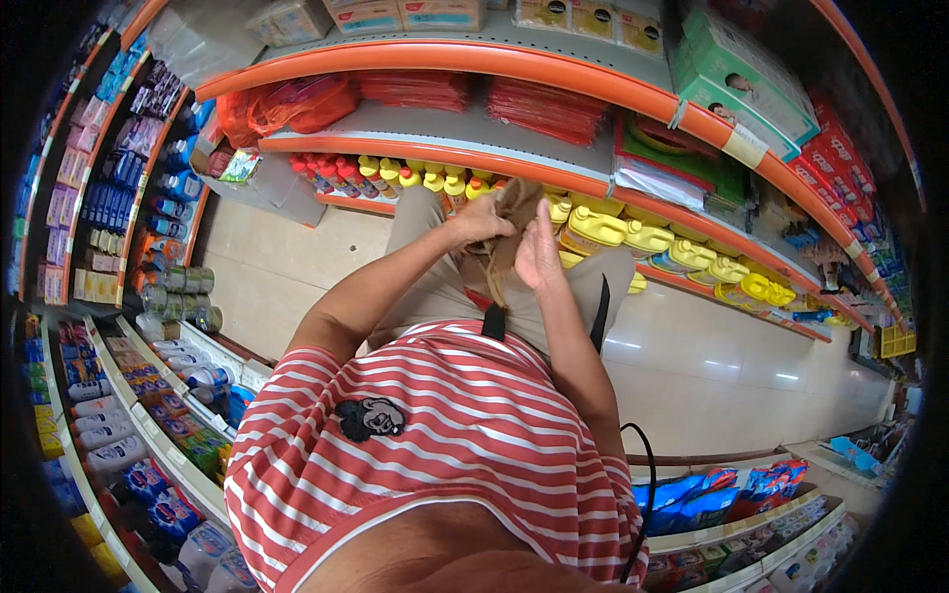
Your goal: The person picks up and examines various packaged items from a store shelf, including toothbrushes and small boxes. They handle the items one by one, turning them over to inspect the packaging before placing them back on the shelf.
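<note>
I am low before a store shelf, my knees bent in beige trousers [415, 222]. A crumpled brown cloth [525, 194] is bunched up between my knees, and a strand of it hangs toward my lap. My left hand [478, 221] grips the cloth from its left side, fingers curled into the folds. On the other side my right hand [537, 252] is held flat, palm facing the cloth, with nothing seen in it. Whether its fingertips touch the cloth is hard to tell. Behind the cloth stand yellow-capped bottles [435, 181] on the bottom shelf.
Yellow jugs [593, 228] line the bottom shelf beyond my right knee. Above them runs an orange shelf edge [445, 152]. A carton [270, 185] stands on the tiled floor [296, 259] at left. Stacked cans [182, 296] and a stocked shelf [148, 415] lie behind on the left.
</note>
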The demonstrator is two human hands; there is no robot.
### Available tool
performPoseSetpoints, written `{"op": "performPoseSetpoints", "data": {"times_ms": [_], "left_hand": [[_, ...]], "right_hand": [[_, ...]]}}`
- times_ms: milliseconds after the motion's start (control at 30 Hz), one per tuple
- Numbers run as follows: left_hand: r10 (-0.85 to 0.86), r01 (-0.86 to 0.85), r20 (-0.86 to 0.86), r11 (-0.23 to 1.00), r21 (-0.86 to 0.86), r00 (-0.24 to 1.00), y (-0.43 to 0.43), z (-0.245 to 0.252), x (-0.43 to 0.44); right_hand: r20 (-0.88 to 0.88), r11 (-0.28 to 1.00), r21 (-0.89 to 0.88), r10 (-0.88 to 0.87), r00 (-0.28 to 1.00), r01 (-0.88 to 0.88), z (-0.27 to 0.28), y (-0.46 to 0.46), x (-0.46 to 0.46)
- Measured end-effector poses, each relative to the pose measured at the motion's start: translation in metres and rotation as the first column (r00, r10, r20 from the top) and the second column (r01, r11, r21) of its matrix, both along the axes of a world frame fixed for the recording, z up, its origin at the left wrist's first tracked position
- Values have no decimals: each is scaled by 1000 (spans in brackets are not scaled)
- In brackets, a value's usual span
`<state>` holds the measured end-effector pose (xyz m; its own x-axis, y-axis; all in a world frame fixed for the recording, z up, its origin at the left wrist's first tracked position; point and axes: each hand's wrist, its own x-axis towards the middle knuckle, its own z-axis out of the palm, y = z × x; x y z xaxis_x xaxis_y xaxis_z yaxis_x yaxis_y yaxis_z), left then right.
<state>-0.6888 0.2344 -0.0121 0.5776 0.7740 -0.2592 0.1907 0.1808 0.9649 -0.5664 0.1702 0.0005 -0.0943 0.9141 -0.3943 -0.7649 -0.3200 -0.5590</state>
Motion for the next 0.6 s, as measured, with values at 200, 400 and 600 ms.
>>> {"op": "performPoseSetpoints", "data": {"times_ms": [200,400,600], "left_hand": [[435,-442,-79,888,-125,897,38,19,-53],[879,-861,-13,465,-206,478,101,24,-92],[959,-940,-14,273,-206,281,141,10,-110]], "right_hand": [[411,969,-94,248,877,-230,-31,-9,-2],[277,885,-427,325,904,-188,-109,-22,17],[261,912,-406,173,950,-55,-106,-21,24]]}}
